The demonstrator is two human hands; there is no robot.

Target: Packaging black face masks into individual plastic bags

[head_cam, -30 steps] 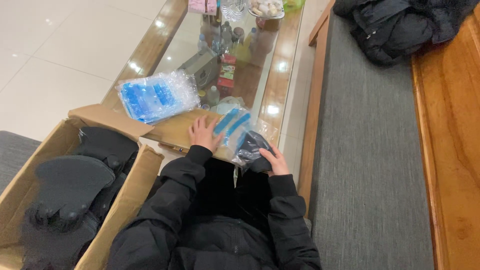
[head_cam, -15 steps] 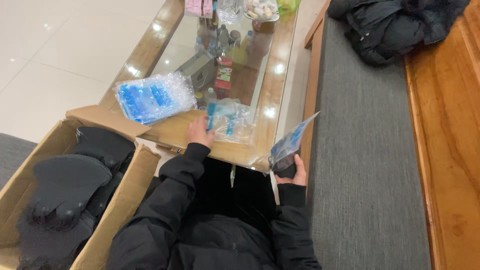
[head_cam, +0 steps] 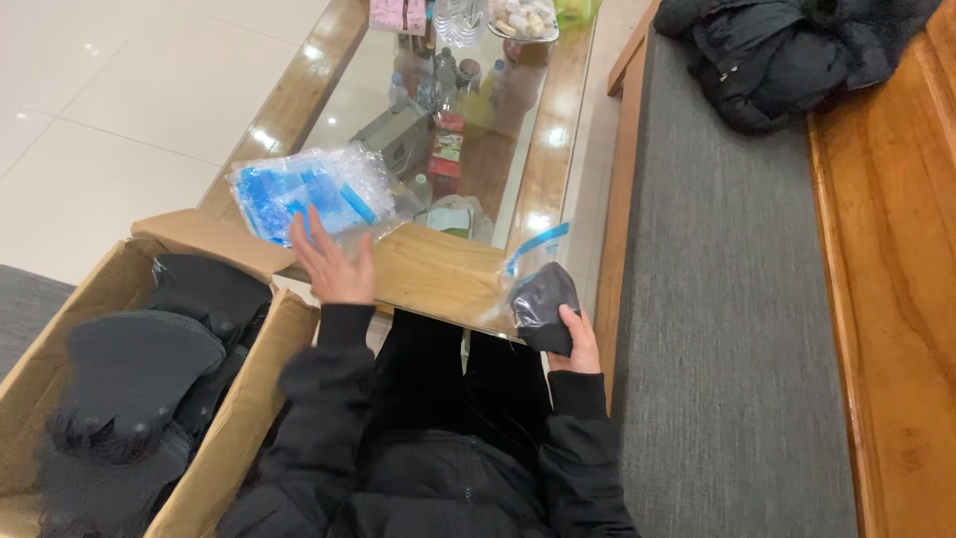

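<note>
Clear plastic wraps the dark folded item in the zip bag [head_cam: 539,299], which the right hand [head_cam: 575,341] grips from below, fingers closed around the bag's lower end. The bag has a blue strip along its top and is held at the near right corner of the coffee table [head_cam: 448,274], just off its edge and above the person's lap. The left hand [head_cam: 334,267] is open, fingers spread, holding nothing; its fingertips reach the near edge of the stack of blue-and-clear bags [head_cam: 311,189] lying on the near left end of the table. A cardboard box [head_cam: 244,418] stands on the floor against the table's near left corner, with black furry things [head_cam: 139,379] inside. A grey bench cushion [head_cam: 727,329] runs along the table's right side, with a black jacket [head_cam: 787,55] heaped at its far end.
</note>
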